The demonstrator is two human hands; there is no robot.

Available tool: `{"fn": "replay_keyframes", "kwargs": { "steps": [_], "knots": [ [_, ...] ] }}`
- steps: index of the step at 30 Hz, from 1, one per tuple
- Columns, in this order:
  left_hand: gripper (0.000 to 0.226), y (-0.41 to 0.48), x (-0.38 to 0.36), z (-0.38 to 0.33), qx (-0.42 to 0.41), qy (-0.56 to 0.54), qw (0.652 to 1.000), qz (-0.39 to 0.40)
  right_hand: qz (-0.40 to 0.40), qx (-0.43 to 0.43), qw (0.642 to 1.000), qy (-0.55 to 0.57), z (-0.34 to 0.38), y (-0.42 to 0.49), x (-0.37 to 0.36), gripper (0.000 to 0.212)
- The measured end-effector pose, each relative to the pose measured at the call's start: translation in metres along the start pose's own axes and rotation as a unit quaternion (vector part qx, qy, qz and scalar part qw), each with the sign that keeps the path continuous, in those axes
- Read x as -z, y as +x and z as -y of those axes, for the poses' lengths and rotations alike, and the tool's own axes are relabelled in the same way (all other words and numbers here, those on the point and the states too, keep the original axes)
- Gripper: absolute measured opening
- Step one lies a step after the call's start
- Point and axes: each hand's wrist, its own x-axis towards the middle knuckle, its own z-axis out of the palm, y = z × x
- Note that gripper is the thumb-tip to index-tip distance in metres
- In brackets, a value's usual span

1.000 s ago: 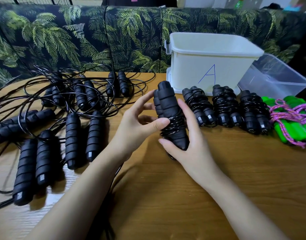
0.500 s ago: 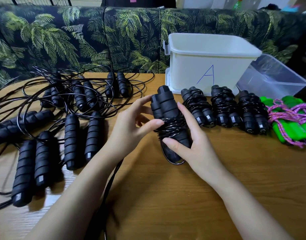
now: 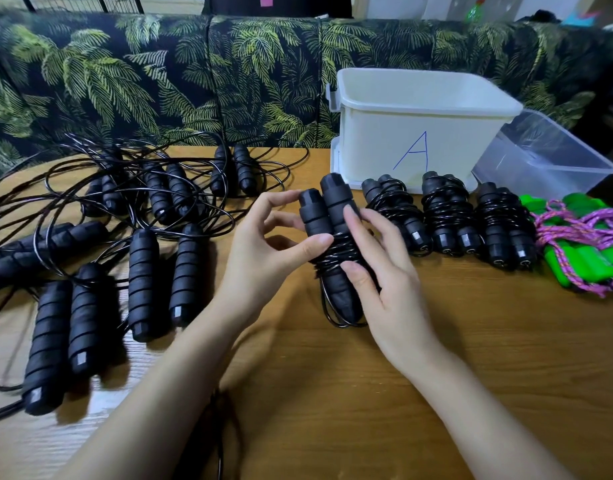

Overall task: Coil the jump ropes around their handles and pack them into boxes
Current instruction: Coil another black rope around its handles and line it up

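fingers [image 3: 352,220] of the right hand [image 3: 388,289] curl round the handles [image 3: 336,202]; the left hand [image 3: 263,258] pinches them at the coil [image 3: 334,252]. tuck the slack loop [image 3: 333,322] below the right thumb snugly under a wrap.

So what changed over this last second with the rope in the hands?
The right hand shifted its grip: its forefinger came round onto the front of the handles. A loop of cord has grown below them. The left hand keeps its thumb pressed on the coil. The other ropes on the table have not moved.
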Motion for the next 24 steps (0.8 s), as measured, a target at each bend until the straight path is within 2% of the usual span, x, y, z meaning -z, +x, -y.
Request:
{"fn": "replay_keyframes", "kwargs": {
  "steps": [2, 5, 7, 10, 12, 16, 20, 24],
  "knots": [
    [0.063, -0.001, -0.002, -0.001, 0.002, 0.004, 1.000, -0.007, 0.017, -0.009, 0.999, -0.034, -0.001, 0.000, -0.001, 0.053],
    [0.063, 0.000, 0.001, -0.002, 0.021, -0.008, 1.000, 0.021, 0.053, -0.056, 0.997, -0.020, 0.001, 0.002, 0.002, 0.058],
    [0.063, 0.000, 0.001, -0.001, 0.023, -0.005, 0.999, 0.034, 0.066, -0.072, 0.994, -0.052, 0.003, 0.000, 0.004, 0.077],
    [0.060, -0.002, -0.002, 0.000, -0.005, 0.023, 1.000, 0.015, 0.079, -0.098, 0.979, -0.158, 0.011, 0.001, 0.006, 0.108],
    [0.063, -0.003, -0.005, 0.001, -0.011, 0.043, 0.999, 0.006, 0.087, -0.119, 0.969, -0.200, 0.014, 0.002, 0.005, 0.116],
    [0.076, -0.006, -0.009, 0.005, -0.011, 0.073, 0.996, 0.052, 0.046, -0.116, 0.969, -0.214, 0.004, -0.001, 0.001, 0.102],
    [0.072, -0.004, -0.006, 0.003, -0.025, 0.070, 0.992, 0.103, -0.001, -0.098, 0.990, -0.105, -0.010, -0.001, 0.002, 0.096],
    [0.066, -0.001, -0.002, 0.001, -0.026, 0.055, 0.988, 0.141, -0.027, -0.092, 0.995, -0.020, -0.011, 0.002, 0.002, 0.089]
  ]
}}
